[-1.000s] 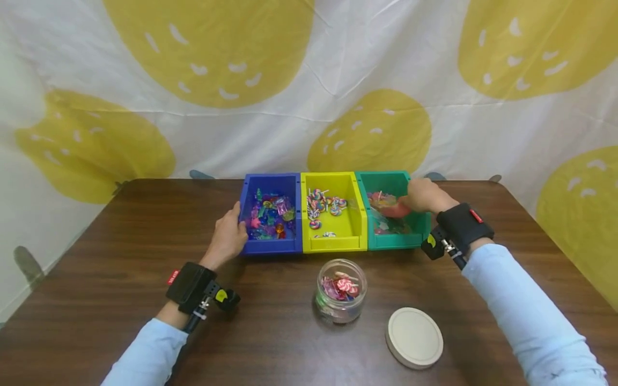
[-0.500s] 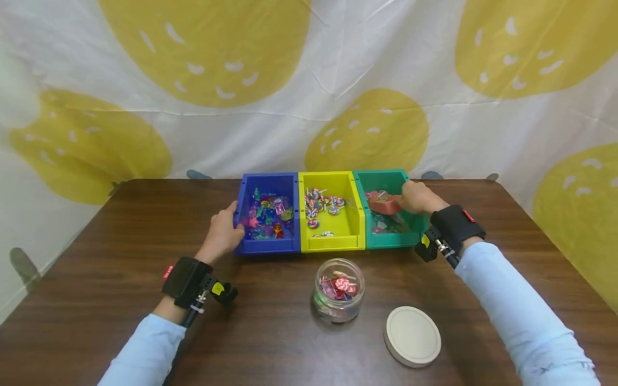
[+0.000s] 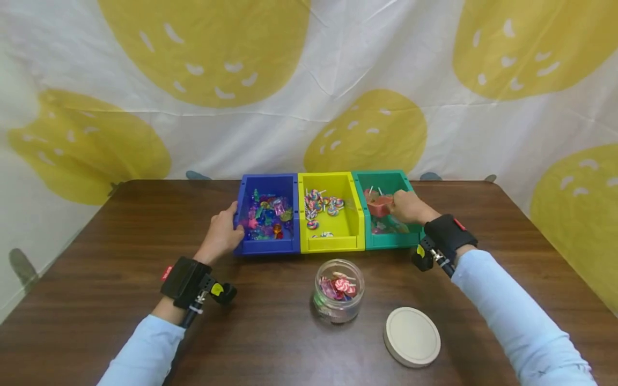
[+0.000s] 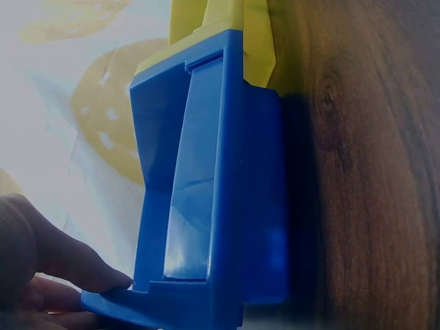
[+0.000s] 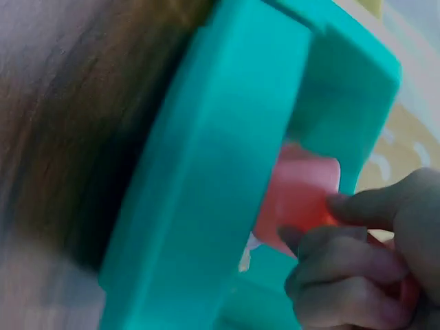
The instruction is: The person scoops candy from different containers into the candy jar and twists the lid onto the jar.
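My left hand (image 3: 222, 234) grips the outer left wall of the blue bin (image 3: 270, 246), thumb over the rim in the left wrist view and fingers on the outside. Inside that bin lie colourful translucent trinkets (image 3: 272, 214). My right hand (image 3: 407, 207) holds a pink scoop (image 5: 299, 196) by its handle, inside the green bin (image 3: 393, 242). The scoop is over pink and clear pieces, and white sticks show beside it. Curled fingers cover the handle in the right wrist view. Between these bins, the yellow bin (image 3: 338, 244) holds several small swirl lollipops (image 3: 316, 203).
An uncovered clear jar (image 3: 338, 311) stands in front of the yellow bin, with pink and red candy-like pieces inside. To its right a round cream lid (image 3: 412, 338) lies on the brown wooden table (image 3: 270, 332). A lemon-print cloth (image 3: 270, 139) hangs behind.
My right hand has shifted left and slightly nearer with the scoop, which has come up into clearer view among the pieces. My left hand stays at the blue bin.
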The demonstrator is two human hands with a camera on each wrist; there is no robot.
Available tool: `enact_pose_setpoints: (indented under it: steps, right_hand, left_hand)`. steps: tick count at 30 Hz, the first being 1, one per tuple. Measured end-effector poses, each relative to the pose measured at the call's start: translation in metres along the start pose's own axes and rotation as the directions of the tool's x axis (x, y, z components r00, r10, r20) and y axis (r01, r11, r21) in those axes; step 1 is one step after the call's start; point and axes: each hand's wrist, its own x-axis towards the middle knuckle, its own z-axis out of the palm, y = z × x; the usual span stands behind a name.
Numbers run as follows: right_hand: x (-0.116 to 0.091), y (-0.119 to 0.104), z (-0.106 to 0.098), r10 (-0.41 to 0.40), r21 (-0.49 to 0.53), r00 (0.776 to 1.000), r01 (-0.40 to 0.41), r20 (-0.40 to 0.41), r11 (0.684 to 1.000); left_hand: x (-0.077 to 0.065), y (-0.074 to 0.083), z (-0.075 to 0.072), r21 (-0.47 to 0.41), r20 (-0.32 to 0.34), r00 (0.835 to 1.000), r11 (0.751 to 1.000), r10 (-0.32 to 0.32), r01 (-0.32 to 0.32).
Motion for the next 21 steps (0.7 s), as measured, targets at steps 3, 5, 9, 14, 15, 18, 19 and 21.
enact_pose_setpoints:
  steps: [3, 5, 9, 14, 15, 18, 19, 21]
  right_hand:
    - [0.028, 0.048, 0.033, -0.059, -0.030, 0.996, 0.057, -0.072, 0.998]
    - [0.030, 0.051, 0.035, 0.000, 0.009, 1.000, 0.001, -0.023, 1.000]
    - [0.022, 0.042, 0.027, 0.069, 0.166, 0.995, -0.081, 0.076, 0.983]
    - [0.026, 0.041, 0.024, 0.041, 0.103, 0.999, -0.045, 0.035, 0.994]
    - [0.026, 0.038, 0.023, 0.080, 0.048, 0.997, -0.081, 0.014, 0.996]
    - [0.030, 0.049, 0.027, 0.018, -0.015, 0.996, -0.019, -0.083, 1.000]
    - [0.027, 0.044, 0.025, 0.064, -0.016, 0.996, -0.065, -0.066, 0.998]
    - [0.020, 0.037, 0.021, 0.073, 0.021, 0.996, -0.072, -0.054, 0.997]
  left_hand:
    - [-0.001, 0.000, 0.000, -0.002, 0.005, 1.000, 1.000, 0.003, -0.003]
    - [-0.001, 0.000, 0.000, -0.006, 0.009, 1.000, 1.000, 0.007, -0.007]
    - [-0.003, 0.000, -0.002, -0.003, 0.030, 1.000, 1.000, -0.006, 0.006]
    - [-0.003, 0.001, -0.002, -0.005, 0.035, 0.999, 1.000, -0.001, 0.001]
    - [-0.003, 0.001, -0.002, -0.005, 0.029, 1.000, 1.000, 0.003, -0.002]
    - [-0.002, 0.001, -0.003, 0.007, 0.004, 1.000, 1.000, 0.019, -0.020]
    - [-0.001, 0.001, -0.003, 0.010, -0.001, 1.000, 1.000, 0.021, -0.021]
    - [-0.001, 0.000, -0.003, 0.015, -0.007, 1.000, 1.000, 0.027, -0.027]
